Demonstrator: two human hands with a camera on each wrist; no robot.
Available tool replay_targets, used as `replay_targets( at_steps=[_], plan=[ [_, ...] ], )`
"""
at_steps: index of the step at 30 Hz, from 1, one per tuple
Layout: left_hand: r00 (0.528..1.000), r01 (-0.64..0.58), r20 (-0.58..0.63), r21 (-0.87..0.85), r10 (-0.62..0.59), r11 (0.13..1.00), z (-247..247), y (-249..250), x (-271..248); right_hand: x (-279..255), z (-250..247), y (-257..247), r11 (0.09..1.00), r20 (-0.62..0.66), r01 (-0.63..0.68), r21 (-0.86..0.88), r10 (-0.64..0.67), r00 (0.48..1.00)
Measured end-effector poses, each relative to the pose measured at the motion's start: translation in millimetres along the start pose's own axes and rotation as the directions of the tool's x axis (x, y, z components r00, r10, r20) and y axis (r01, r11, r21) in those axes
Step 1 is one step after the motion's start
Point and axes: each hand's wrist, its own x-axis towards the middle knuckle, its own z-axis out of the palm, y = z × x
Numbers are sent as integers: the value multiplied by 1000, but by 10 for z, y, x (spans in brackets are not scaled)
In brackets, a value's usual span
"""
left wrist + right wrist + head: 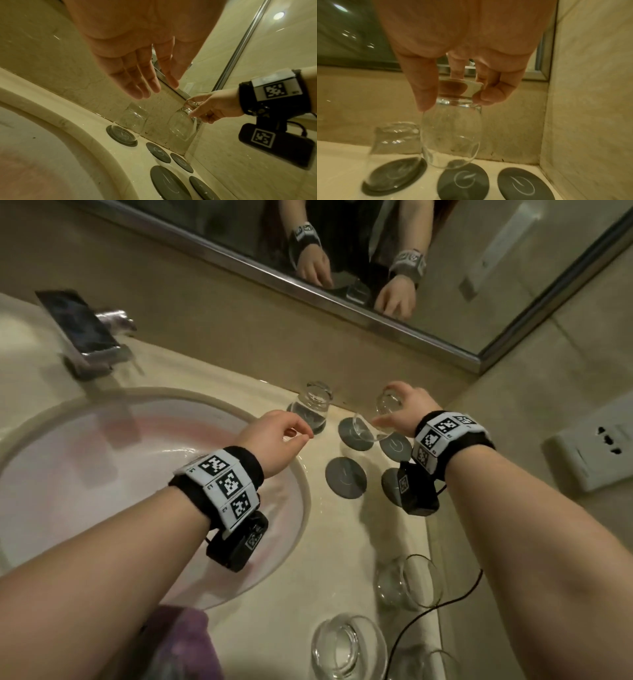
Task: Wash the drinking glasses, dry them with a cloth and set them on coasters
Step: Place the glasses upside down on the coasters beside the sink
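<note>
My right hand grips the thick base of an upside-down clear glass between thumb and fingers. The glass hangs slightly tilted, its rim just over the back edge of a dark round coaster. To its left a second glass stands upside down on its own coaster. My left hand hovers empty near that glass, fingers relaxed; in the left wrist view the left hand's fingers are nearly straight. Three more coasters lie bare around them.
The round sink basin and faucet are at left. Two glasses lie near the counter's front edge beside a black cable. A purple cloth sits at bottom left. The mirror, side wall and socket close the corner.
</note>
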Motion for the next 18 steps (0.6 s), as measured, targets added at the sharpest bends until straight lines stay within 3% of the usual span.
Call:
replay_targets(
  at_steps=[7, 18],
  plan=[
    [997, -11, 78, 4, 11, 1000, 294, 4, 271, 453, 312, 266, 1000, 2, -15, 15, 15, 1000],
    [995, 60, 83, 36, -63, 998, 403, -149, 289, 695, 559, 256, 997, 77, 2, -76, 4, 997]
  ],
)
